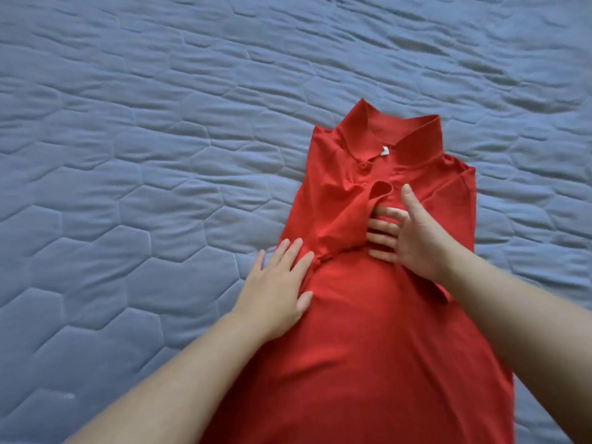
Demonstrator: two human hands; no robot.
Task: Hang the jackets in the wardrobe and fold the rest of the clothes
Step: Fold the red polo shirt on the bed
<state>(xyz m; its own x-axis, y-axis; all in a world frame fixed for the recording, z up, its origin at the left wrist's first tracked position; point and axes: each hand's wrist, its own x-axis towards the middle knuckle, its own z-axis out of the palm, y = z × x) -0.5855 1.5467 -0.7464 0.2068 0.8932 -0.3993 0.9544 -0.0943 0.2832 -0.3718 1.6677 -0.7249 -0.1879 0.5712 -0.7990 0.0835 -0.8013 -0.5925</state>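
A red polo shirt (pixel 368 315) lies front up on the bed, collar at the far end, with its sides folded in to a narrow strip. The left sleeve is folded across the chest. My left hand (pixel 278 286) rests flat on the shirt's left edge, fingers apart, holding nothing. My right hand (pixel 407 235) lies on the chest below the placket, fingers tucked under the edge of the folded sleeve, thumb pointing toward the collar.
A blue-grey quilted bedspread (pixel 144 155) with a hexagon stitch pattern fills the rest of the view. No other clothes and no wardrobe are in view.
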